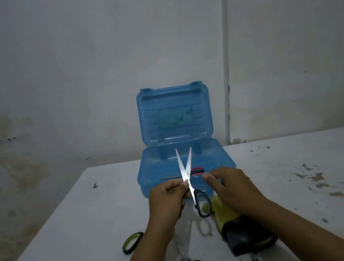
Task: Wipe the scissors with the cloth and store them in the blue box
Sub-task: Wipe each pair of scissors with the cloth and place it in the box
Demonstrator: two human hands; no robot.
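Held up over the near edge of the open blue box (pixel 151 178), scissors (pixel 187 172) with blades parted and pointing away, pinched near the pivot by the left hand (pixel 166 196), black handle hanging toward the cloth (pixel 223 211) on the tabletop (pixel 67 209). Right hand (pixel 228 186) just beside the blades, fingers loosely bent, holding nothing. Risky from here: parted edges close to bare fingertips, likely to nick on wiping, and a light pinch likely to slip, dropping the pair onto the red-handled scissors (pixel 195 171) in the box.

Two bare forearms, left grip (pixel 167 196), right grip (pixel 228 186), sleeveless.
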